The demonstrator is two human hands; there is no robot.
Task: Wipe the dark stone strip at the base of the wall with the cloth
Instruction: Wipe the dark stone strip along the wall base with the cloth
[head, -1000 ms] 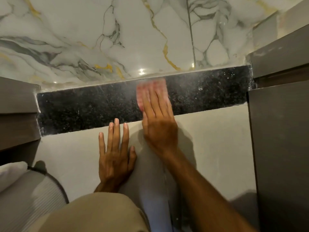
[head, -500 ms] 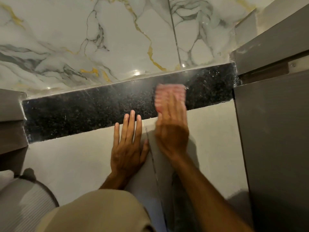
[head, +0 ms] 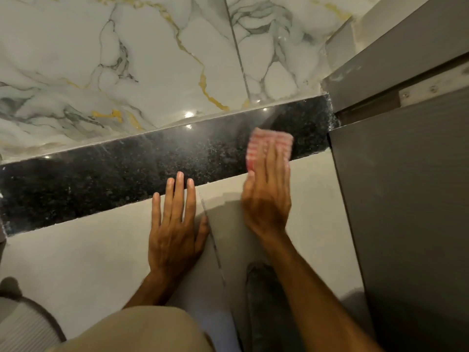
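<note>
Under your right hand (head: 266, 196), a red-and-white checked cloth (head: 269, 146) lies pressed against the dark stone strip (head: 114, 181), and this single head view shows your fingers (head: 272, 161) laid flat over its lower half, so your grip there is a flat press on the cloth rather than a closed fist; the cloth and hand are blurred. Just past the cloth, on the side away from your other hand, the strip ends at a grey cabinet (head: 406, 199). Beyond your fingertips, above the strip, rises the white marble wall (head: 152, 59) with grey and gold veins. Your left hand (head: 175, 224) rests near the right, palm down and fingers spread apart, holding nothing, on the pale floor tile (head: 76, 262); its three longest fingertips reach over the strip's near edge. Between your two hands runs a thin grout line (head: 213, 240). Behind your left wrist, your beige-clad knee (head: 142, 331) fills the lower frame, and a ribbed white object (head: 20, 326) sits well off to its outer side.
</note>
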